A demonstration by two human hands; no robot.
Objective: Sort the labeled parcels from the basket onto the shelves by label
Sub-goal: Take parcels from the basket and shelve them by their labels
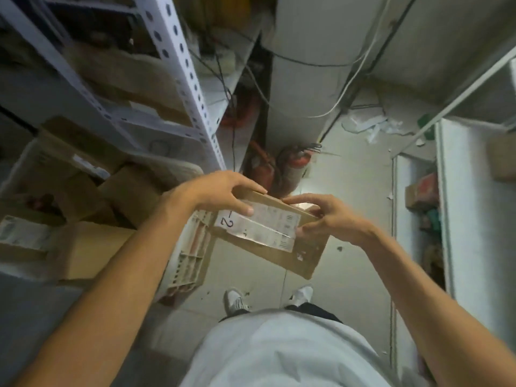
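I hold a flat brown cardboard parcel (304, 255) at chest height over the floor, its white label (268, 227) facing up with a handwritten "-2" at the left end. My left hand (223, 194) grips the parcel's far left corner, thumb on the label. My right hand (326, 216) grips the right edge, fingers curled round it. A pale plastic basket (190, 261) stands on the floor below and to the left of the parcel.
A white metal shelf rack (178, 68) with brown boxes (92, 247) fills the left side. Another white shelf (469, 219) with small items lines the right. Two red fire extinguishers (293, 163) and loose cables sit ahead by a white column. My feet stand on grey floor.
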